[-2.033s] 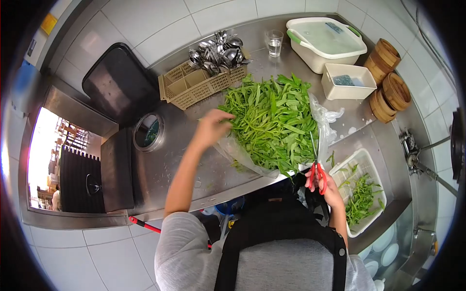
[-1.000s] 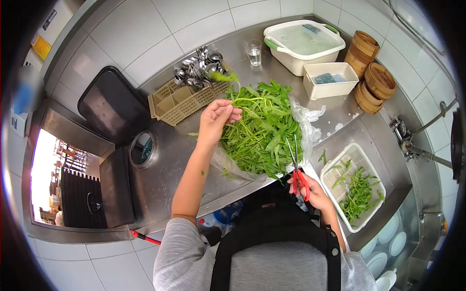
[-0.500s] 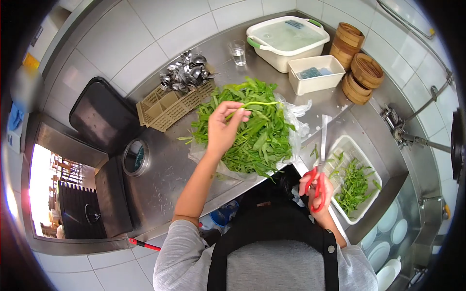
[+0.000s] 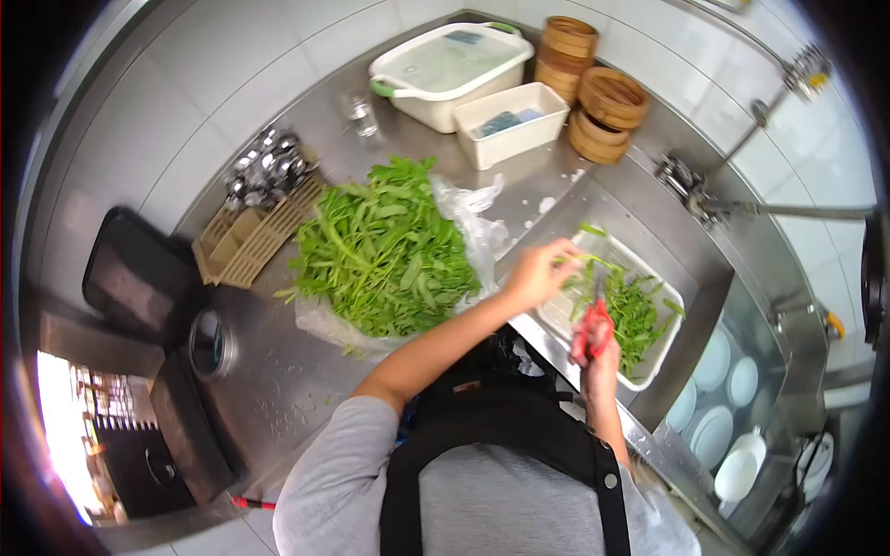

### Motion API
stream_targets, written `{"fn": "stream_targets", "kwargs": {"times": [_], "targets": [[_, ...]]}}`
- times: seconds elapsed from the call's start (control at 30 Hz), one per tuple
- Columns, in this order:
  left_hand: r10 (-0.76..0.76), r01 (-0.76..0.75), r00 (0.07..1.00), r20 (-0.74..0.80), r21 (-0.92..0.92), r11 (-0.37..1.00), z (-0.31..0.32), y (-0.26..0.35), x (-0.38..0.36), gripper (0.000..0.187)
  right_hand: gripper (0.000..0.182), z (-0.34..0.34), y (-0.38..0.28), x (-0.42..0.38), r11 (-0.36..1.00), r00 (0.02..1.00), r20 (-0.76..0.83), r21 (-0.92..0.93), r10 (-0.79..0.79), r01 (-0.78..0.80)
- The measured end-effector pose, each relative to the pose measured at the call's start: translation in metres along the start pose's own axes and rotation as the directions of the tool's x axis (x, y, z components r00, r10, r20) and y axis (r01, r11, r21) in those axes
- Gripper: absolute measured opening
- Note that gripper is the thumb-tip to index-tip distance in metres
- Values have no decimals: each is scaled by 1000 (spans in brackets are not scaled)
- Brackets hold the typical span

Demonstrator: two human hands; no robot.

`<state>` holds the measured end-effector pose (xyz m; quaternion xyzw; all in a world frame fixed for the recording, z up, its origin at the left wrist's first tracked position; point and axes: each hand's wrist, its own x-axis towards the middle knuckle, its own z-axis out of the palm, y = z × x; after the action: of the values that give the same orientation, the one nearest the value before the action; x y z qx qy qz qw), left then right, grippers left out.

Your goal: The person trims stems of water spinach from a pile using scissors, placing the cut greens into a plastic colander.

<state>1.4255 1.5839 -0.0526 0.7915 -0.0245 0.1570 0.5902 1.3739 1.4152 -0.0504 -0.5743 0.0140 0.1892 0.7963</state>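
Leafy green stem (image 4: 582, 261), prob. limp, in left hand (image 4: 536, 272)

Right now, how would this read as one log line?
left hand: holds green stem over white basket | right hand: red scissors | greens pile: on counter

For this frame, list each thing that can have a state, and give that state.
left hand: pinching a green stem over the white basket
right hand: gripping the red scissors
red scissors: held upright at the stem
green stem: lifted, held over the basket
white basket: holds cut greens
pile of greens: heaped on an opened plastic bag
white tub: filled with water
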Motion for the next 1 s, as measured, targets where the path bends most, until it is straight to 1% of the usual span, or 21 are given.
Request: {"fn": "stream_targets", "kwargs": {"times": [0.03,0.07,0.13,0.17,0.23,0.27,0.3,0.4,0.47,0.53,0.57,0.63,0.7,0.73,0.77,0.8,0.83,0.9,0.93,0.97,1.0], "targets": [[-35,35,999,-8,-16,999,22,-12,2,17,48,-11,1,0,1000,998,-66,-7,7,-7],[24,-23,1000,3,-8,1000,41,-24,2,17,48,-21,2,-3,999,994,-105,24,40,-38],[-45,41,996,75,58,997,68,-18,1,14,47,-42,7,-8,994,982,-168,90,81,-67],[83,-84,996,25,59,995,83,-20,-3,14,46,-50,10,-9,990,977,-194,127,88,-64],[62,-65,995,76,43,997,109,-25,-10,13,42,-58,12,-12,989,960,-267,141,89,-52],[46,-56,993,107,96,994,112,-22,-15,12,39,-74,16,-11,985,972,-202,147,120,-91],[28,-49,989,142,147,988,113,-19,-17,11,38,-78,15,-10,981,963,-222,150,151,-119],[-39,23,996,85,174,985,112,-33,-20,11,36,-88,20,-8,981,967,-208,152,150,-120],[-147,145,987,-60,-31,989,90,-38,-19,16,37,-89,20,-5,988,957,-259,116,131,-104],[-132,140,928,-348,-4,990,40,-27,-27,20,39,-90,19,1,983,949,-274,139,152,-118],[-38,3,833,-552,-63,998,14,-18,-33,26,41,-91,19,5,979,941,-292,162,170,-127],[12,65,702,-712,81,995,-55,8,-60,38,45,-92,23,14,975,935,-296,166,195,-150],[-2,308,570,-821,211,928,-109,22,-88,34,47,-84,24,21,985,969,-192,97,157,-141],[95,380,546,-832,347,857,-133,18,-104,34,47,-73,22,22,990,982,-130,63,135,-128],[68,445,532,-844,346,826,-151,13,-116,36,48,-62,22,24,991,988,-87,46,128,-124],[155,480,561,-813,472,739,-164,9,-125,35,48,-45,22,26,991,988,-86,44,130,-127],[151,485,560,-814,471,737,-174,-3,-132,35,46,-26,22,26,993,992,-36,32,118,-117],[47,550,666,-744,532,644,-188,-23,-141,28,42,-1,23,25,995,993,63,13,95,-96],[61,521,676,-735,534,666,-192,-27,-142,21,41,-3,32,29,988,961,229,-59,154,-144],[60,520,681,-730,539,663,-192,-24,-142,21,45,7,28,26,984,911,388,-157,140,-84],[44,479,665,-745,471,741,-193,-16,-140,17,44,16,26,24,983,866,478,-166,148,-76]]}}
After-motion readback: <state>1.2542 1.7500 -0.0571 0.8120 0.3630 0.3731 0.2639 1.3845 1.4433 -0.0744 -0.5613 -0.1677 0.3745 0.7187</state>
